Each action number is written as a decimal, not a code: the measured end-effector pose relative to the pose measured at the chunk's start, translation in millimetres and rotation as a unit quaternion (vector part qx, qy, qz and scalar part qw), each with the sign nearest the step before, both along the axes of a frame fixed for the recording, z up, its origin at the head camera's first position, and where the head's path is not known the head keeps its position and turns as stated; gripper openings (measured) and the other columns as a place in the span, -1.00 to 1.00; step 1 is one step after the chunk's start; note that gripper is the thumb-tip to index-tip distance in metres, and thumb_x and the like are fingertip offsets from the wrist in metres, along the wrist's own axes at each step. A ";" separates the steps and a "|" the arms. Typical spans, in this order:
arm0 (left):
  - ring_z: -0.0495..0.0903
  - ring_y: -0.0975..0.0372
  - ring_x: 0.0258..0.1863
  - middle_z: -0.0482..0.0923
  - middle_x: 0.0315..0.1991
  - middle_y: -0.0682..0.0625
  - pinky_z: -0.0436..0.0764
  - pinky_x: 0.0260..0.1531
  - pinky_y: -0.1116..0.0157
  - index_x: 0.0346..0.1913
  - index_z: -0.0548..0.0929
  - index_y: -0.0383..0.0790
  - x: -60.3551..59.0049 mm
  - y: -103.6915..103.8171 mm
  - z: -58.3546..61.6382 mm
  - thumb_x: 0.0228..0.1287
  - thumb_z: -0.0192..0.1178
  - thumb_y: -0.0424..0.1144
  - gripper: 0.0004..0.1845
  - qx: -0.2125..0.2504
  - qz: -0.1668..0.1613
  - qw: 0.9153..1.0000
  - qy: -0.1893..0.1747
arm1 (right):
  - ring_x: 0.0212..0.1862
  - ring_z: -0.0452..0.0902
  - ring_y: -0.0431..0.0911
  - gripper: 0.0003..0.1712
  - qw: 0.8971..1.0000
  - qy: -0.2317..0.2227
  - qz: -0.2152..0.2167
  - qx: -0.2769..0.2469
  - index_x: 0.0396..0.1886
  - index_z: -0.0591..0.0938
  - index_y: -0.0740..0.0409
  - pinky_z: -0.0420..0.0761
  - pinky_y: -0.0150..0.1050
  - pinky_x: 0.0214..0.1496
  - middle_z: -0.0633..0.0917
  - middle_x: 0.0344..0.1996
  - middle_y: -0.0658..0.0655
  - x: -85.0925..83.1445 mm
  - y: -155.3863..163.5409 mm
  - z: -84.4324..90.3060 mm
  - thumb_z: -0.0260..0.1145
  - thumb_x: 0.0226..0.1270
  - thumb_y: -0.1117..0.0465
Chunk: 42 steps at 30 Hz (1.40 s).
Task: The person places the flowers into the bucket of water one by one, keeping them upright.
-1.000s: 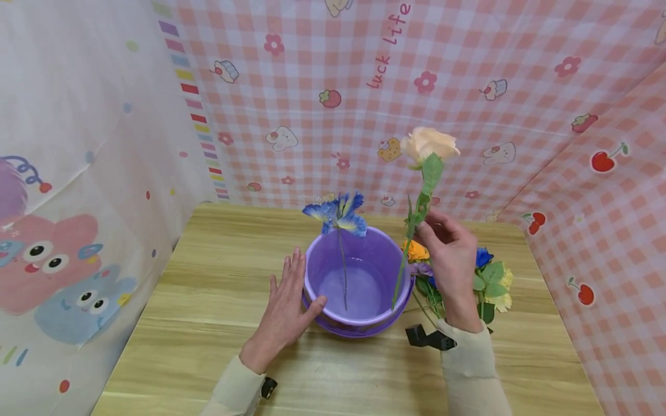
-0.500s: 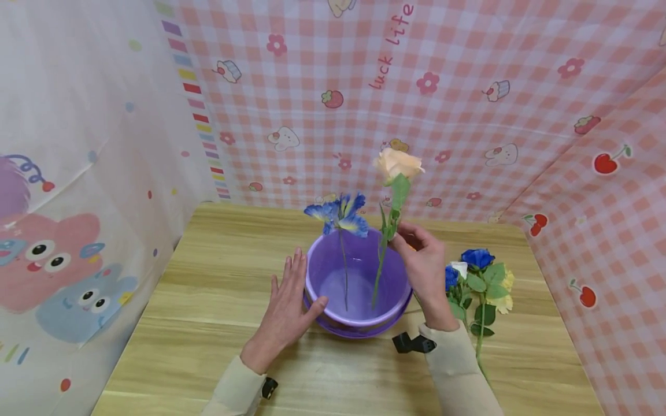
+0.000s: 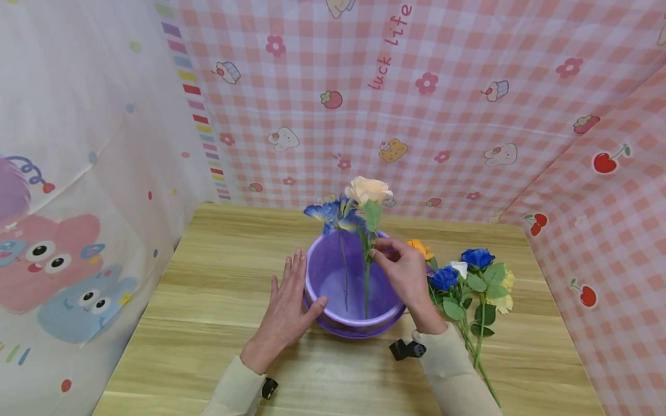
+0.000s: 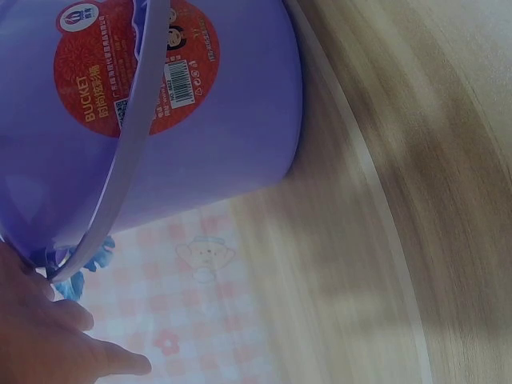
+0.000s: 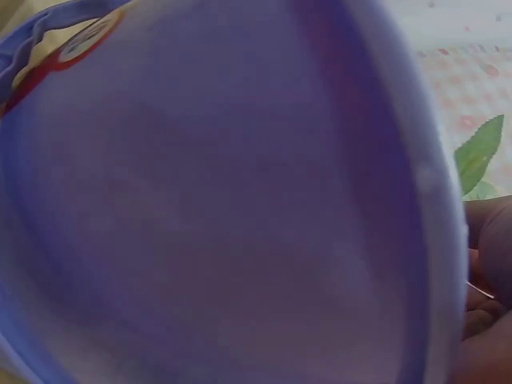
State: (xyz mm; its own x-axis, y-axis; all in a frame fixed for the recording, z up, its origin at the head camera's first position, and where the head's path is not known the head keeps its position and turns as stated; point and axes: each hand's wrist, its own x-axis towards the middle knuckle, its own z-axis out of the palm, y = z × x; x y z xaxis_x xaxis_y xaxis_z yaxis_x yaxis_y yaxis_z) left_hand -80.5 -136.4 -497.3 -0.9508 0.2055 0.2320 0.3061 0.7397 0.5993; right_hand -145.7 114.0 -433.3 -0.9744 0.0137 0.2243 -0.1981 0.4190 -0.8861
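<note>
A purple bucket stands on the table, its handle hanging down the near side in the left wrist view. Between thumb and fingers, my right hand pinches the green stem of a peach rose over the bucket; the stem's lower end is inside. A blue-and-yellow iris stands in the bucket, partly covered by the rose. My left hand lies against the bucket's left rim with its fingers stretched out. In the right wrist view the bucket wall hides most of the right hand.
To the right of the bucket several flowers lie on the wooden table: blue roses, a yellow flower and an orange flower. Pink checked cloth hangs behind and at the right, a white printed cloth at the left.
My right hand has carried the peach rose leftward and down, from the bucket's right side to over its middle, near the iris. My left hand has stayed on the rim.
</note>
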 end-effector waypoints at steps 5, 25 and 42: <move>-0.21 -0.10 0.64 -0.26 0.70 -0.16 -0.17 0.44 -0.40 0.68 -0.16 -0.25 0.0 0.0 -0.1 0.46 -0.07 0.39 0.05 -0.002 0.001 1.000 0.002 | -0.26 0.78 0.01 -0.82 0.998 0.000 0.010 0.054 -0.14 0.81 0.23 0.76 -0.18 -0.24 0.82 -0.26 0.16 -0.7 -2.3 -1.7 0.52 0.29 0.28; -0.25 -0.07 0.65 -0.31 0.70 -0.09 -0.19 0.46 -0.37 0.68 -0.15 -0.25 0.7 0.4 -0.6 0.46 -0.10 0.41 0.06 -0.002 0.002 1.000 -0.005 | -0.22 0.76 -0.08 -0.80 0.989 -0.011 0.060 0.138 -0.05 0.82 0.18 0.75 -0.11 -0.15 0.84 -0.22 0.09 -1.5 -3.7 1.3 0.43 0.41 0.23; -0.23 -0.07 0.65 -0.32 0.70 -0.07 -0.14 0.44 -0.40 0.69 -0.15 -0.23 1.6 2.2 2.0 0.47 -0.02 0.32 0.02 0.001 0.002 1.000 0.002 | -0.03 0.75 -0.04 -0.74 0.995 0.094 0.012 -0.007 0.09 0.77 0.14 0.67 -0.45 -0.05 0.79 0.02 0.12 28.2 39.8 -8.2 0.37 0.49 0.23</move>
State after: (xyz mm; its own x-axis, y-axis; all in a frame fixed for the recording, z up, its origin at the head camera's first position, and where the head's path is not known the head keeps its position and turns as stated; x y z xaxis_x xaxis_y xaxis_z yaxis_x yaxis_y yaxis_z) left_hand -78.9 -134.2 -495.3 -0.9506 0.2016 0.2363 0.3059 0.7393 0.5999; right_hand -117.5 153.8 -441.6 -0.9154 -0.0049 0.4025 -0.3706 0.4006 -0.8380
